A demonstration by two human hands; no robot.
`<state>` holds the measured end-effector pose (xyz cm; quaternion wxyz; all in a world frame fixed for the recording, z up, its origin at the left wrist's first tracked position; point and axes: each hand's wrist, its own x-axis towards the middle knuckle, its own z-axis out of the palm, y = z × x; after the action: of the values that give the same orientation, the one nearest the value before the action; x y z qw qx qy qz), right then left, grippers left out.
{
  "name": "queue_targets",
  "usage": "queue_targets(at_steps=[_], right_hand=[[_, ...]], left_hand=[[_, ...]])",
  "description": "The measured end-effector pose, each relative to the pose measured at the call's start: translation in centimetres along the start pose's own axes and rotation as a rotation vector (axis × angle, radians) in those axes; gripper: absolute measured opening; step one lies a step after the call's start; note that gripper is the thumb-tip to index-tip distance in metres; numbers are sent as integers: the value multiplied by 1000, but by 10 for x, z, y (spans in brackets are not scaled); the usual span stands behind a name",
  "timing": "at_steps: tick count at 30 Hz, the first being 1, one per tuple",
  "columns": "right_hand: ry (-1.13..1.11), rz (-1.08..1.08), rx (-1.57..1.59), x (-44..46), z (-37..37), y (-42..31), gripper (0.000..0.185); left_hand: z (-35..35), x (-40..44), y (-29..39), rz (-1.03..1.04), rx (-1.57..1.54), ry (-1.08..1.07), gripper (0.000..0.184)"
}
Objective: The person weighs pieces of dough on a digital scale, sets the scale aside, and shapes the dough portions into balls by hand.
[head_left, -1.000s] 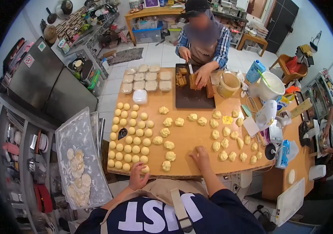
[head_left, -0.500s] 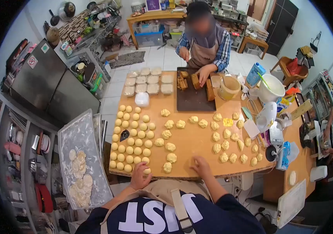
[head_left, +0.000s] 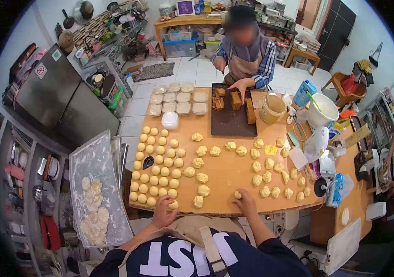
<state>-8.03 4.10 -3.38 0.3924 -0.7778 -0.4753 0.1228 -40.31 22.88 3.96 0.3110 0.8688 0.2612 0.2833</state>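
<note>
My left hand (head_left: 164,211) rests at the table's front edge, its fingers apart beside a smooth dough ball (head_left: 173,204) at the end of the rows. At the front middle, my right hand (head_left: 245,202) has its fingers closed round a small dough ball (head_left: 238,195). Several rows of smooth round balls (head_left: 164,171) cover the left part of the table. Rough dough lumps (head_left: 203,190) stand in a column between my hands, and more lumps (head_left: 265,191) lie to the right.
Across the table (head_left: 227,173) a person (head_left: 247,51) cuts brown blocks on a dark tray (head_left: 234,124). Lidded containers (head_left: 183,107) stand back left. A bucket (head_left: 273,110), white bowl (head_left: 322,111) and mixer (head_left: 316,144) stand right. A floured tray (head_left: 109,184) is at left.
A dough ball now shows in my right hand, which has shifted slightly right. My left hand has barely moved. The view has tilted a little, and the other person's hands have moved at the blocks.
</note>
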Motion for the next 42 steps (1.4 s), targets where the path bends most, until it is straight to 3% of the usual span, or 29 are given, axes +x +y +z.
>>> queue_targets(at_steps=[2, 5, 8, 11, 14, 18, 21, 24, 27, 30, 33, 36, 39, 42], right_hand=[[11, 145, -36, 9, 2, 8, 57], [146, 13, -46, 45, 26, -3, 62], [54, -32, 14, 38, 14, -35, 54], [273, 18, -21, 24, 3, -13, 34], [466, 173, 163, 38, -27, 0, 18], [325, 112, 87, 59, 2, -2, 11], [20, -174, -7, 28, 23, -6, 12], [-24, -263, -87, 17, 14, 19, 14], [107, -110, -131, 50, 4, 12, 14], [116, -76, -8, 65, 28, -9, 16], [-57, -156, -78, 27, 33, -4, 15], [55, -173, 49, 15, 2, 13, 17], [148, -88, -125, 52, 9, 19, 18], [44, -17, -67, 60, 31, -9, 18]], left_hand=[[0, -6, 2, -23, 7, 21, 40], [3, -5, 5, -24, -11, 35, 41], [2, 4, 5, 41, -6, -2, 42], [3, 6, 2, 65, 12, -2, 43], [3, -5, 6, -3, 1, 16, 42], [3, 3, 10, 27, 20, 20, 42], [2, 3, 11, 60, 43, -5, 43], [-1, 0, 6, 50, 64, 29, 43], [-1, -15, 0, -48, 54, 16, 45], [-1, -15, 5, -41, 41, -1, 44], [-5, -6, 8, -4, 82, 8, 44], [0, -13, 0, -26, 60, 43, 43], [6, -18, -1, -71, 19, 25, 43], [5, -10, 6, -14, 63, -20, 43]])
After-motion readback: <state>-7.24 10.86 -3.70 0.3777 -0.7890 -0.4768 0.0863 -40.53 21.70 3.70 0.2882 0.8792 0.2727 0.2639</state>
